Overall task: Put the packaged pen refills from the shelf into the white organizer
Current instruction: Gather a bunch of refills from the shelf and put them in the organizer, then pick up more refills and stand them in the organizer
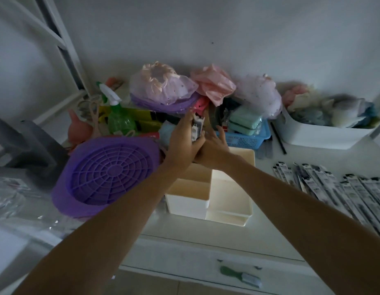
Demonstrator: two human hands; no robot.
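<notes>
1. No brand or writing is reading clearly anywhere; the black-and-white printing on the packaged pen refills is showing only as blurred blocks.
2. The left hand is closing around a small upright bundle of those refill packets, fingers wrapping the far side, just above the back edge of the white organizer.
3. The right hand is sitting beside the left one over the same back edge, fingers spreading loosely open; it seems to be steadying the bundle's lower end, though the overlap is hiding the contact.
4. The organizer is standing on the white shelf, divided into several open compartments that are looking pale and unfilled from this angle.
5. To the right of the organizer, more refill packets are lying flat in a fanned row of long narrow sleeves.
6. To the left of the organizer, a purple basket is resting tilted; behind the organizer, a blue basket is sitting.
</notes>
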